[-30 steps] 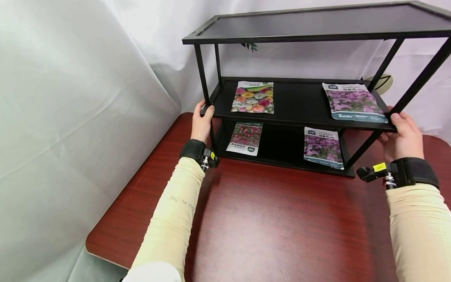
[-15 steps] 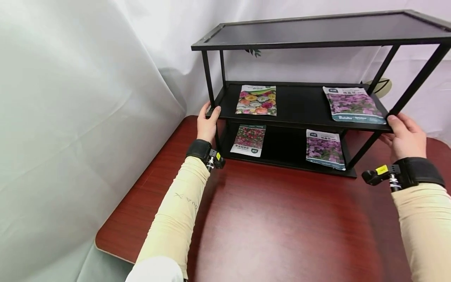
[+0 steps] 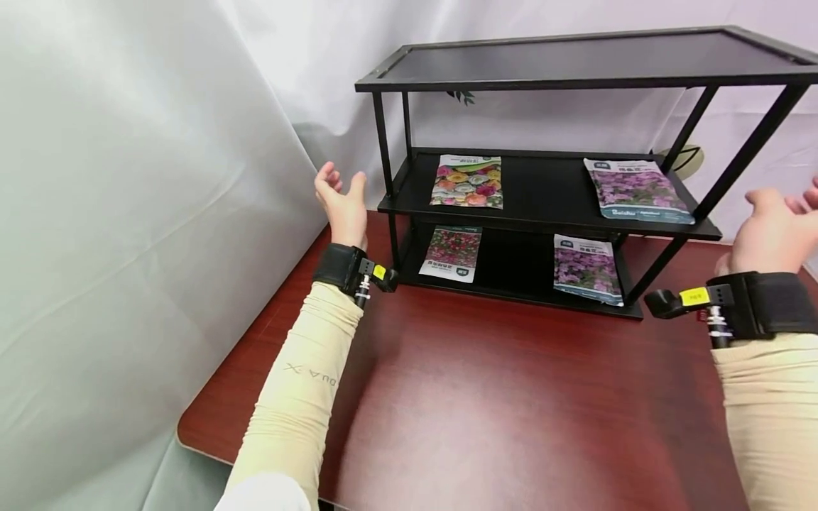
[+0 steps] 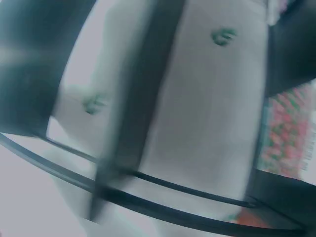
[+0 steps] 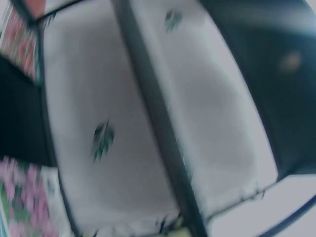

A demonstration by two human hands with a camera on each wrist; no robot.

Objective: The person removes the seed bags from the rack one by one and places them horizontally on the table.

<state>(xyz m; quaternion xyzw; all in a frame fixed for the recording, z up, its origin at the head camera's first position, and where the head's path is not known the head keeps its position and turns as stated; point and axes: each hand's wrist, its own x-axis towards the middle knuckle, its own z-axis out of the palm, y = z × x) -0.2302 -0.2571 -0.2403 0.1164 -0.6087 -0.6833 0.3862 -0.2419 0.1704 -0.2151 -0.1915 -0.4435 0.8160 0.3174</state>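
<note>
A black tiered shelf rack (image 3: pixel 543 186) stands at the back of the table. My left hand (image 3: pixel 346 206) hovers just off its left side, fingers loosely bent, holding nothing. To the right of the rack, my right hand (image 3: pixel 776 231) is also off the frame and holds nothing; its fingertips run out of view. The middle shelf bears a packet with multicoloured flowers (image 3: pixel 468 182) on the left and a purple-flower packet (image 3: pixel 639 190) on the right. Below lie a red-flower packet (image 3: pixel 451 253) and another purple-flower packet (image 3: pixel 586 268). Both wrist views are blurred and show rack parts without fingers.
The reddish-brown table (image 3: pixel 498 397) extends in front of the rack. A white curtain (image 3: pixel 160 177) hangs along the left side and behind the rack. The rack's top panel (image 3: pixel 575 60) overhangs the shelves.
Both hands were gripping the ends of the middle shelf; now they have let go and moved outward, left and right. The packets keep their places on the shelves.
</note>
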